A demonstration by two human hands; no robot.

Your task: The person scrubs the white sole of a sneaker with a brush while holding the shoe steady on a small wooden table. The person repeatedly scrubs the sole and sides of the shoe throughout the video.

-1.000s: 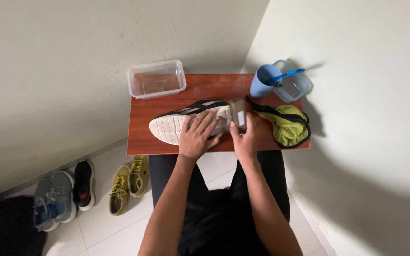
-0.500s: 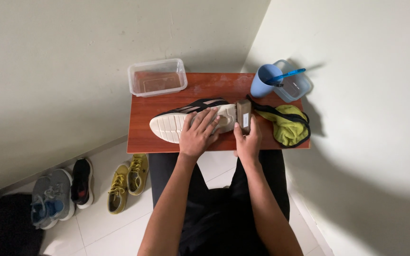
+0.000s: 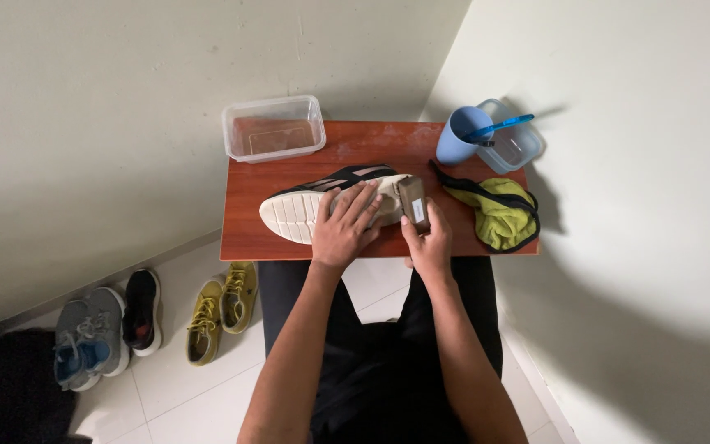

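Shoe [image 3: 322, 201] on desk [image 3: 248, 238] | left hand [image 3: 345, 226] pressed flat, grip released | right hand [image 3: 429, 247] grip grasping brush [image 3: 414, 201], now shifted onto heel end; scrubbing underway.

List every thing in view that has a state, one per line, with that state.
Shoe: on its side on the table, sole toward the person, pressed down by the left hand.
Brush: held by the right hand against the shoe's heel.
Clear box: open, no lid.
Blue cup: upright, blue stick across its rim.
Yellow cloth: crumpled.
Yellow shoes: on the floor, laced.
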